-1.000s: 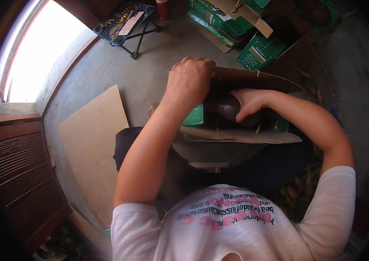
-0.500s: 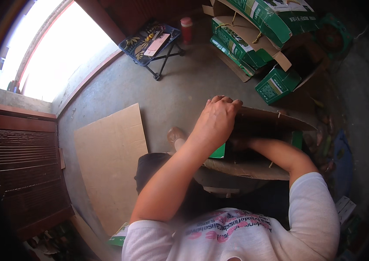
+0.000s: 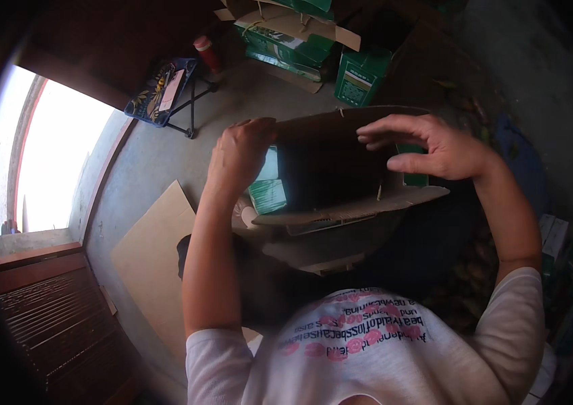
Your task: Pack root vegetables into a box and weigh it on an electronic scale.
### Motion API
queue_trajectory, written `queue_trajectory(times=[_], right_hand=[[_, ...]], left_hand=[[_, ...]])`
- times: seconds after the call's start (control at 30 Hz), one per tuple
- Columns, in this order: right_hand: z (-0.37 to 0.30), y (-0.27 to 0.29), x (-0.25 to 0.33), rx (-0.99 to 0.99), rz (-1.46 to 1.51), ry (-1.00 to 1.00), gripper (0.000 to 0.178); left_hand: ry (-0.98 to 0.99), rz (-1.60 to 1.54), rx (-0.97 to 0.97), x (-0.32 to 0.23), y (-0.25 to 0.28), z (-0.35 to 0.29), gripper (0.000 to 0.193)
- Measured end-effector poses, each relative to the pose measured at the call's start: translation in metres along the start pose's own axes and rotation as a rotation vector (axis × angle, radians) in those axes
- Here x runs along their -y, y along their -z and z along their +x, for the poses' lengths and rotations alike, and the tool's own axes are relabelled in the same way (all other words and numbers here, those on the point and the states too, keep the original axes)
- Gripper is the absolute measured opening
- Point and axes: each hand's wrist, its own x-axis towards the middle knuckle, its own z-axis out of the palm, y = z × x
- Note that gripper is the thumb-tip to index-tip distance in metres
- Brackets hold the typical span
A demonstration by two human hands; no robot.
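An open cardboard box [image 3: 367,206] sits in front of me, its brown flaps spread and its inside dark. Green panels show at its left and right ends. With its fingers curled over, my left hand [image 3: 240,150] grips the box at the far left corner. My right hand [image 3: 435,147] hovers over the box's right end, holding nothing, its thumb and fingers apart. What lies inside the box is too dark to make out.
A flat cardboard sheet [image 3: 155,260] lies on the floor at left. Farther off stand a folding stool [image 3: 160,94], a red bottle [image 3: 207,52] and green cartons [image 3: 361,74]. At right is a blue sheet [image 3: 519,148], with white boxes [image 3: 553,236] nearer.
My right hand has come up out of the box and opened. The left hand has moved left along with the box's edge. The view has shifted to the right.
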Motion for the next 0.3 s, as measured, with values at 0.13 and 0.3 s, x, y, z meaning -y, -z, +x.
queue_trajectory(times=[0.13,0.3], right_hand=[[-0.151,0.032,-0.025,-0.809,0.079,0.008,0.045],[-0.337,-0.047,-0.203,-1.531,0.395,-0.581,0.053]], left_hand=[[-0.144,-0.009,-0.03,0.009,-0.005,0.003,0.028],[-0.04,-0.009,-0.001,0.044,-0.007,0.009,0.037]])
